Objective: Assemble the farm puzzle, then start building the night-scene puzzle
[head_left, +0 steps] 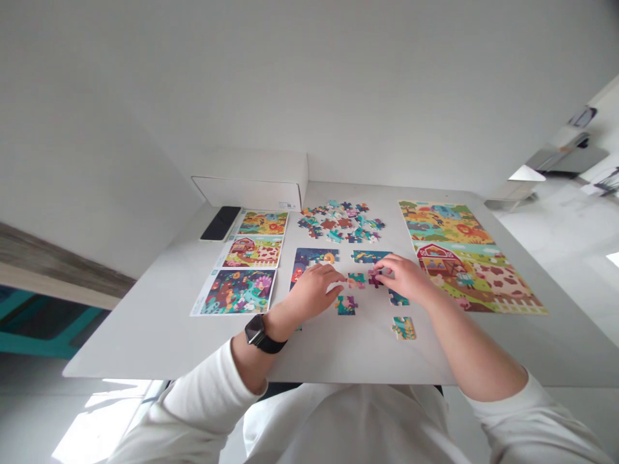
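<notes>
Purple and small, the puzzle piece (pixel 374 278) sits pinched between the closed fingertips of your right hand (pixel 405 277), low over the white table (pixel 145 322) and just beside the teal piece (pixel 356 280). Your left hand (pixel 314 287) is half curled with its fingertips resting on that teal piece, though you cannot tell whether they grip it or only press it. Both forearms reach forward from white sleeves, wrists low, and your hands almost meet just this side of the heap of loose pieces (pixel 341 222).
</notes>
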Tool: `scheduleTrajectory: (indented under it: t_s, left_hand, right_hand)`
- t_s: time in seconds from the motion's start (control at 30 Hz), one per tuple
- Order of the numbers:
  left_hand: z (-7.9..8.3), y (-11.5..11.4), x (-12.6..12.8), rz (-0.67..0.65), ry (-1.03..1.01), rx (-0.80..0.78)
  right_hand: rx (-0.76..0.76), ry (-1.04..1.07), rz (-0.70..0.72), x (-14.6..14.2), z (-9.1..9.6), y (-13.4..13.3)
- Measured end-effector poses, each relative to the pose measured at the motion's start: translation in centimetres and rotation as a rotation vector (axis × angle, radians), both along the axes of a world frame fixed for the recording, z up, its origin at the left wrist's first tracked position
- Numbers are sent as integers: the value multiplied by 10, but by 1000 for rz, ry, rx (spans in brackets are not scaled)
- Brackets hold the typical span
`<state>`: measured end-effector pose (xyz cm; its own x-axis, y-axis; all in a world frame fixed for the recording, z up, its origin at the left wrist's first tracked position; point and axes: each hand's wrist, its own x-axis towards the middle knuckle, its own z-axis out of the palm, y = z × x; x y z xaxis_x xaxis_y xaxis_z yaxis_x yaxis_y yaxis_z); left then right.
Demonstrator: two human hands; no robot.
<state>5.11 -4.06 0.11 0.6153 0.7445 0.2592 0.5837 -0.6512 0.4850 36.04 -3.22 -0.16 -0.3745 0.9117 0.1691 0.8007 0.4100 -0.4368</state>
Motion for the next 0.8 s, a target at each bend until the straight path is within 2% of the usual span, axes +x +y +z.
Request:
scheduleTrajectory:
  t_s: [0.1, 0.27, 0.37, 0.8]
  left_hand:
    - [3, 0, -3, -7, 6, -22]
    - [-3, -6, 4, -173, 62, -27]
    - [-6, -11, 6, -224, 128, 0]
    - [-4, -9, 1, -221, 175, -38]
  right_hand:
    - [-8, 16, 45, -3, 0, -1]
    - [-40, 28, 129, -7, -5, -3]
    - [-60, 30, 159, -10, -9, -3]
    - [-37, 11, 161, -16, -11, -3]
